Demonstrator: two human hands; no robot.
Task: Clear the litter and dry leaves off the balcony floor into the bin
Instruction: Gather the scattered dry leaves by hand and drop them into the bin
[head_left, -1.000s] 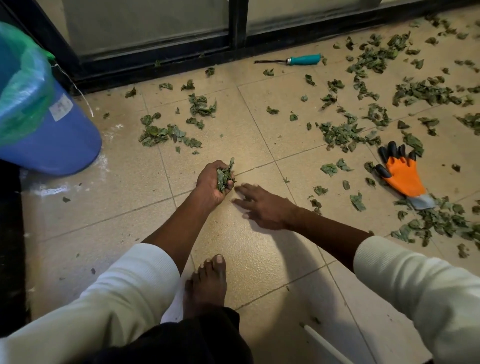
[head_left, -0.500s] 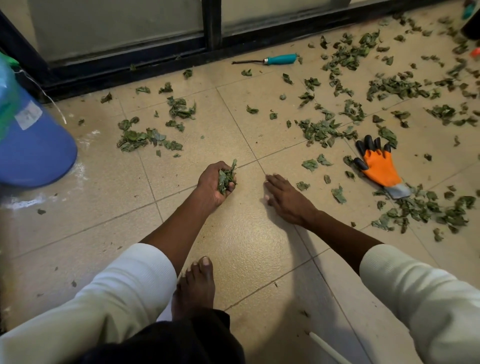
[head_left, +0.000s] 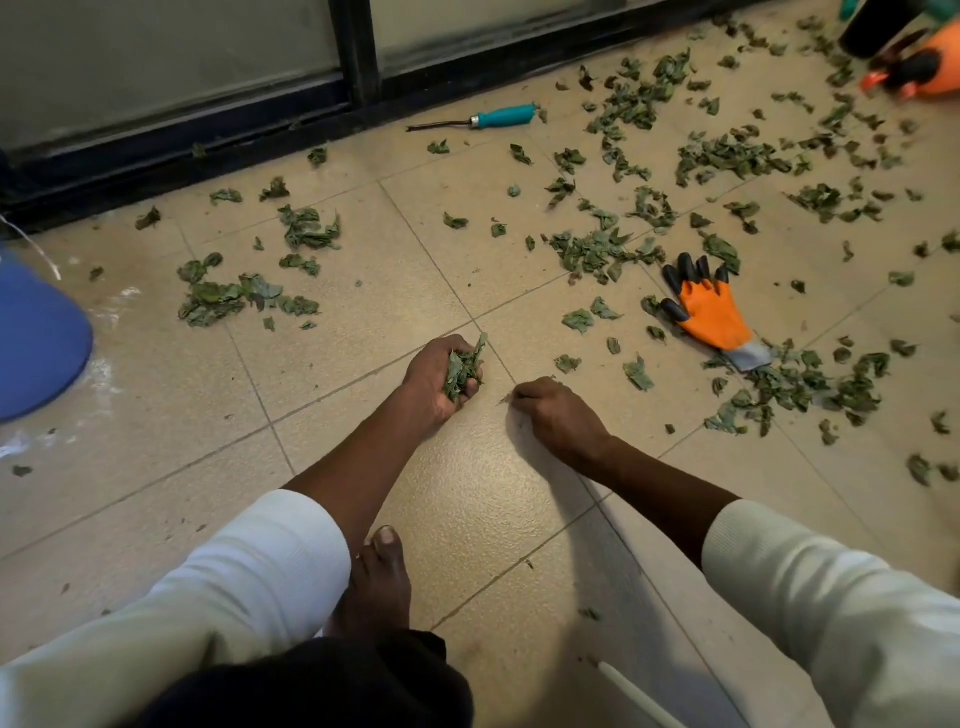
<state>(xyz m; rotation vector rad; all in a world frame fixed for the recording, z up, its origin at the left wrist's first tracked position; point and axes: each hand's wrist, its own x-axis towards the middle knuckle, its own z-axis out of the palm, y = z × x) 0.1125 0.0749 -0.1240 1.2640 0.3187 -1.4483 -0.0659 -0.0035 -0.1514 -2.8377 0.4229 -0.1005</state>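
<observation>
Dry green leaves lie scattered over the beige tiled floor, in a clump at the left and thicker drifts at the right. My left hand is shut on a bunch of leaves just above the floor. Close to its right, my right hand rests on the tile with fingers curled, pinching a small leaf scrap at its fingertips. The blue bin shows only partly at the left edge.
An orange and black glove lies among the leaves at the right; a second one is in the top right corner. A teal-handled tool lies by the dark door frame. My bare foot is below my hands.
My right hand slid right across the tile, then came back a little and curled from flat into a pinch. The view swung right, so the bin moved to the edge. My left hand kept its leaves.
</observation>
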